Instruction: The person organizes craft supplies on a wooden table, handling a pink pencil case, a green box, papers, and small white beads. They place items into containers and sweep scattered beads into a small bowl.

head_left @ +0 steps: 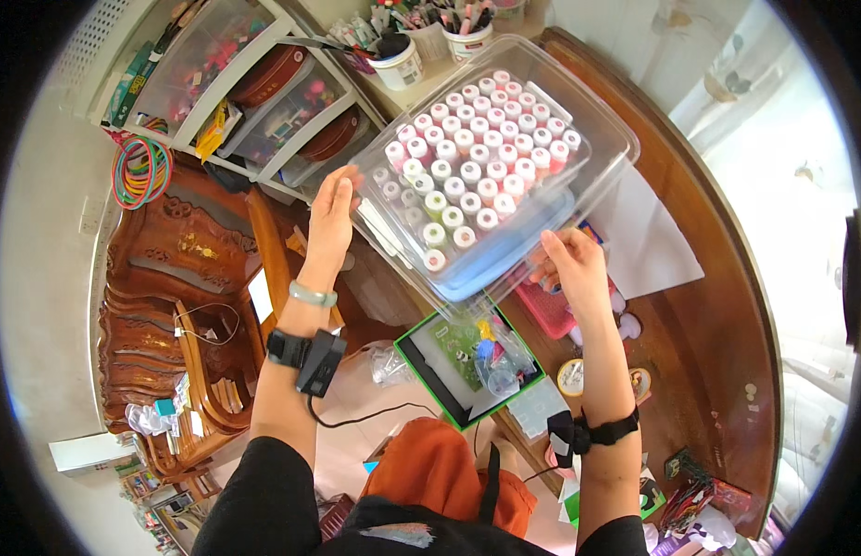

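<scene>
Dozens of white-capped bottles (470, 172) stand in a clear plastic bin (608, 122) beyond the green-edged box (439, 378); the left hand (330, 220) and right hand (577, 264) grip the bin's opposite sides.

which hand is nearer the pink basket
Right. The right hand is just above the pink basket in the picture; the left hand is farther, across the clear bin.
</scene>
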The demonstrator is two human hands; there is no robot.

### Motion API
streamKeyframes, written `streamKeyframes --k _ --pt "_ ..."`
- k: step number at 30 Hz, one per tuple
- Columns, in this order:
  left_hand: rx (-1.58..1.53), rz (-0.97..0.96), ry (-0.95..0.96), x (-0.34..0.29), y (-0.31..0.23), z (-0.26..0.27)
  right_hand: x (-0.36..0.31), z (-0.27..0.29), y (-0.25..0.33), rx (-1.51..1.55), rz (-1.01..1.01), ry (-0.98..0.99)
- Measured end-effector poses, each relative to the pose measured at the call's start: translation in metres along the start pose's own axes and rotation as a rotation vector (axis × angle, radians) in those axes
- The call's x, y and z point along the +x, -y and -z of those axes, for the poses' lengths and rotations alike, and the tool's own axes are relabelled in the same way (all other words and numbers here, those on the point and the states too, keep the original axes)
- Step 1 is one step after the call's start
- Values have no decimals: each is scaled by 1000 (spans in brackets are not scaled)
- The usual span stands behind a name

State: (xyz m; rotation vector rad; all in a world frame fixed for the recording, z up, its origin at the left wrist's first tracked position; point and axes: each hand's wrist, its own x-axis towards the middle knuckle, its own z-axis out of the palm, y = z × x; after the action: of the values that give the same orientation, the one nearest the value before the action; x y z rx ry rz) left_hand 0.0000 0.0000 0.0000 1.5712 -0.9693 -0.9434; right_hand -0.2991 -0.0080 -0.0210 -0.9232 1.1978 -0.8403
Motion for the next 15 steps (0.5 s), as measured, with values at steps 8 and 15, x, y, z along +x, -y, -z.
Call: streamKeyframes --k 8,15 --pt "188 -113 -57 76 63 28 53 -45 -9 -198 -104 -2" --pt "185 -202 -87 101 80 19 58 -46 -9 -374 -107 -40"
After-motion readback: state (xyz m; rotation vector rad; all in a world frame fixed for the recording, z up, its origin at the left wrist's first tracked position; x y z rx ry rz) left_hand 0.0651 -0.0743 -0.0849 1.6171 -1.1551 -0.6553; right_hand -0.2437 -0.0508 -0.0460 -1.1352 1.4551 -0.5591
